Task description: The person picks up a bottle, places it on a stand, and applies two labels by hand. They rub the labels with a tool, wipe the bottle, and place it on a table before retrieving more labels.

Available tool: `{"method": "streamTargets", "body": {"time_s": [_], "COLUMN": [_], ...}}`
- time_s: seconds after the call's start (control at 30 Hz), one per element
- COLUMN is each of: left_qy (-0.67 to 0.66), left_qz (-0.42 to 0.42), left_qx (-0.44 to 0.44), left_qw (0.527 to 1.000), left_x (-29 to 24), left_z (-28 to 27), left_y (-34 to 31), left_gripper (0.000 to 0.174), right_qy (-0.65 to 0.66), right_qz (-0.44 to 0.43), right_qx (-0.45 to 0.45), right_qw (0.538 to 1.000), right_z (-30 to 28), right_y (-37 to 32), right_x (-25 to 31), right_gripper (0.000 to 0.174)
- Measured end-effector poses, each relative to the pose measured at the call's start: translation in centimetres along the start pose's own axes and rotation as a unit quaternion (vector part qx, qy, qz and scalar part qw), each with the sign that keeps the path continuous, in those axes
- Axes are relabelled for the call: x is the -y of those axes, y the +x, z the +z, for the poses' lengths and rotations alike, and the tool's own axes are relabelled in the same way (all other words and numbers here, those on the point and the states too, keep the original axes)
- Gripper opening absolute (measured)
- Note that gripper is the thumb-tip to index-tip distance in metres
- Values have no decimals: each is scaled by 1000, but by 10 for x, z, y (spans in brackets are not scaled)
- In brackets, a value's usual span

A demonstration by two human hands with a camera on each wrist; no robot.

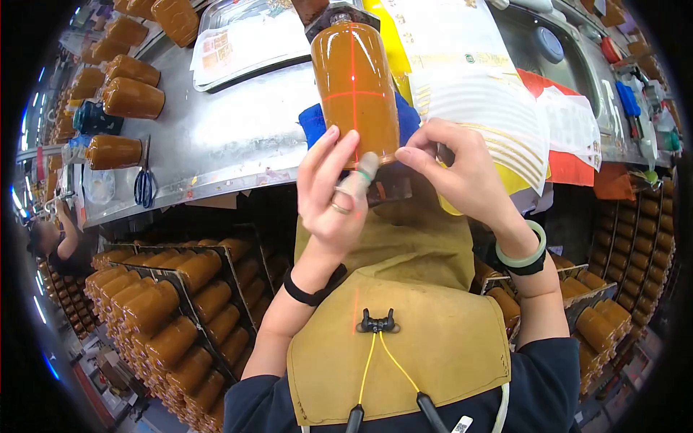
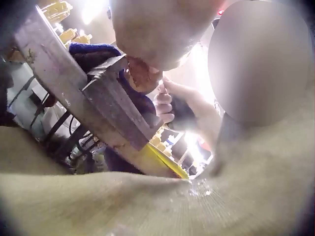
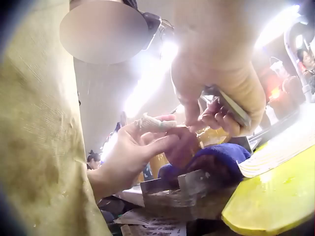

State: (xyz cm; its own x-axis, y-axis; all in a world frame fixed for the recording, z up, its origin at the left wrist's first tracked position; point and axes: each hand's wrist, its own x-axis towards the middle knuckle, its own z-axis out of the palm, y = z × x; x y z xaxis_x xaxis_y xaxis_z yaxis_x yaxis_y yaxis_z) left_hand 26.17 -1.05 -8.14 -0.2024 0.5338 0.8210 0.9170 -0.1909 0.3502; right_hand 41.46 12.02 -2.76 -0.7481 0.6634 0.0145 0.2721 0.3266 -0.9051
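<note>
A glossy brown bottle lies on a blue cloth, its neck at a dark holder and its base toward me. Red laser lines cross its side. My left hand holds the base end, fingertips on the glaze; one finger is wrapped in pale tape. At the base's right edge, my right hand brings thumb and forefinger together beside a thin gold strip. Its other fingers curl round a flat grey tool in the palm. The left wrist view mostly hides the left fingers.
To the right lie white sheets with curved gold bands over yellow and orange sheets. A metal tray with papers is at the back left. Scissors and several brown bottles stand left. Racks of bottles flank my lap.
</note>
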Motion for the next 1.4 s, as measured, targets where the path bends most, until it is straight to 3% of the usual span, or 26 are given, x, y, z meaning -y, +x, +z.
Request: {"method": "streamTargets", "body": {"time_s": [0.03,0.07,0.13,0.27,0.33,0.47,0.5,0.57,0.7,0.8,0.83,1.17,1.27,1.4], "left_qy": [-68,-50,-158,-82,34,-30,-52,-57,-65,-66,-65,-83,-80,-59], "left_qz": [-66,-100,-182,-162,-41,-76,-88,-108,-140,-152,-157,-155,-159,-147], "left_qx": [-60,-33,-91,-65,-54,9,-27,-32,-42,-42,-40,-55,-54,-42], "left_qw": [994,993,966,981,997,997,994,992,987,985,985,983,983,986], "left_x": [-1,-3,1,2,-3,-4,-4,1,1,0,-1,-1,-3,-1], "left_z": [8,2,10,5,3,-4,-1,1,1,0,0,3,3,0], "left_y": [-7,-8,-22,-24,-9,-2,-3,-14,-20,-19,-19,-21,-21,-20], "left_gripper": [23,26,30,30,29,24,25,26,28,28,28,31,32,30], "right_qy": [1,0,19,8,3,-18,-18,18,173,119,160,220,153,217], "right_qz": [10,10,-20,-28,-27,-30,-30,70,56,71,105,95,120,107], "right_qx": [1,0,-10,-4,-7,-2,-4,-11,1,-1,11,21,26,8], "right_qw": [1000,1000,1000,1000,1000,999,999,997,983,990,981,971,981,970], "right_z": [0,1,5,7,6,4,1,-4,17,25,23,20,21,22], "right_y": [0,1,1,3,3,2,3,3,2,0,2,4,2,1], "right_x": [1,1,0,4,4,1,-1,-3,-13,-3,0,-7,-6,-6], "right_gripper": [18,18,19,19,19,16,16,18,19,17,20,23,21,21]}}
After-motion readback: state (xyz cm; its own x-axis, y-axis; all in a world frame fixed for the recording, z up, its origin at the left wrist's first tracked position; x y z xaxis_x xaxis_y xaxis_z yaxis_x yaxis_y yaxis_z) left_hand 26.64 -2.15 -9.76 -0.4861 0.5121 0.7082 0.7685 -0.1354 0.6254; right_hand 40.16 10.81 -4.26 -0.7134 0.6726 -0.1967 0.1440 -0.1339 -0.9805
